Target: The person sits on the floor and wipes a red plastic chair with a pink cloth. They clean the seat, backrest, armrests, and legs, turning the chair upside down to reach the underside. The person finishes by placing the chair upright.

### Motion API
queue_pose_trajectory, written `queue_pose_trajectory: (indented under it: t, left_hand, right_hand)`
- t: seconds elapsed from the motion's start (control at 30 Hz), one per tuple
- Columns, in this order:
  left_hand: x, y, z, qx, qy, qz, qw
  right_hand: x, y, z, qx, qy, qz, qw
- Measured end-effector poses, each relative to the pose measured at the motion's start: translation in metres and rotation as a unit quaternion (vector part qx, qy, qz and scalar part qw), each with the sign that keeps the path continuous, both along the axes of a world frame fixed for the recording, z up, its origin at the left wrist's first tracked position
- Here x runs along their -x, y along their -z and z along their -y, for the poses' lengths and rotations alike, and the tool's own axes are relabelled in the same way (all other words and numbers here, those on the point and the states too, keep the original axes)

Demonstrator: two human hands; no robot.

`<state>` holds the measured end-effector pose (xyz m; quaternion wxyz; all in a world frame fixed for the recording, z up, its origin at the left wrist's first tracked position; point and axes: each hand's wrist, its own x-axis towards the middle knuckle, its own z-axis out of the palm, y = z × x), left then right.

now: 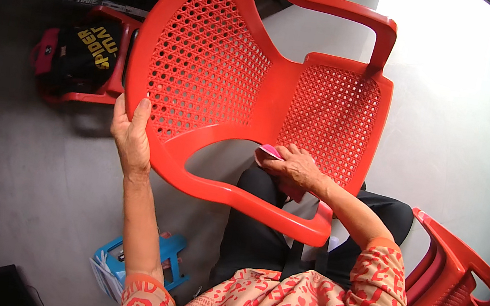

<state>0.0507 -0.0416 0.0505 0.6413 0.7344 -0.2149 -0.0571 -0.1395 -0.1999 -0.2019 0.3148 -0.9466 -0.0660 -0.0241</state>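
A red plastic armchair [278, 88] with a perforated, woven-pattern back and seat lies tilted across my lap, its back toward the left. My left hand [132, 138] grips the outer rim of the chair back, thumb on the front side. My right hand [299, 167] is closed on a pink and white cloth [269, 152], by the near edge of the seat, below the armrest. Part of the cloth hides under the fingers. One armrest arches at the far side; the other crosses just above my knees.
On the left, a black bag with yellow lettering [87, 54] hangs over another red chair [119, 78]. A blue stool [174, 257] with papers stands near my left elbow. More red chairs [447, 294] are stacked at the right. Bright light falls on the floor [442, 120] at the far right.
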Motion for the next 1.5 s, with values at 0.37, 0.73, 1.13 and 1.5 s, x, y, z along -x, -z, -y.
queue_pose_trajectory:
  t: [0.37,0.73,1.13,1.5]
  left_hand:
    - [-0.004,0.000,-0.006,-0.010,0.020,0.027,0.999]
    - [0.088,0.040,-0.042,0.108,-0.018,-0.340,0.934]
    - [0.093,0.060,-0.029,0.134,-0.062,-0.293,0.945]
    - [0.086,0.063,-0.036,0.054,-0.092,-0.222,0.969]
  right_hand:
    - [0.083,-0.019,0.032,-0.077,0.024,-0.146,0.986]
    - [0.001,-0.147,0.017,-0.420,0.058,0.048,0.904]
    - [0.004,-0.156,-0.068,-0.093,0.099,-0.001,0.991]
    - [0.129,-0.162,-0.007,-0.121,0.098,-0.086,0.984]
